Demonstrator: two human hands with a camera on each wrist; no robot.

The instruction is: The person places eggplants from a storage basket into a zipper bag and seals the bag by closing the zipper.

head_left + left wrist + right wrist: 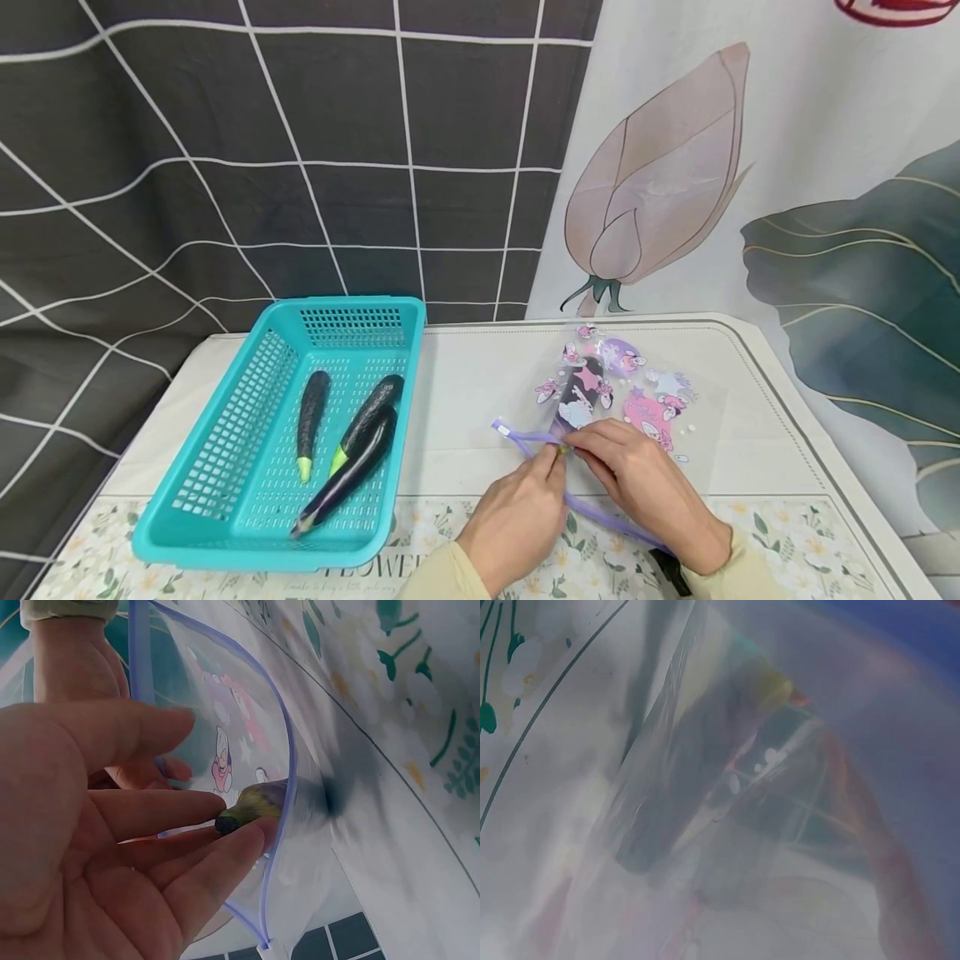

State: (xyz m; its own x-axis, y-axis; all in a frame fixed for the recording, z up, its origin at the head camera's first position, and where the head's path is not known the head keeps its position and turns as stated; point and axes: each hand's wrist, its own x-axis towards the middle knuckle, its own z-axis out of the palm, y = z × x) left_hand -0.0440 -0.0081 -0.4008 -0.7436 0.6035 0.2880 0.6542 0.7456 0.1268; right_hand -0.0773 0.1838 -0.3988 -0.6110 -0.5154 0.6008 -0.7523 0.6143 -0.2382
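Observation:
A clear zip bag (701,433) with a purple zip edge (609,518) and cartoon prints lies on the table, its mouth towards me. Inside it is a dark eggplant (259,799), its green stem end at the mouth. Fingers of my left hand (517,521) touch that stem end, the thumb standing apart from it in the left wrist view. My right hand (641,475) pinches the bag at its mouth. Through the cloudy plastic, the right wrist view shows the eggplant's body (697,742) blurred. A white slider (502,428) sits at the zip's left end.
Left of the bag stands a turquoise plastic basket (408,392) holding three eggplants (311,417). A flower-printed cover (795,546) lies along the table's near side. Behind hang a dark grid curtain (337,108) and a pale floral one (810,108).

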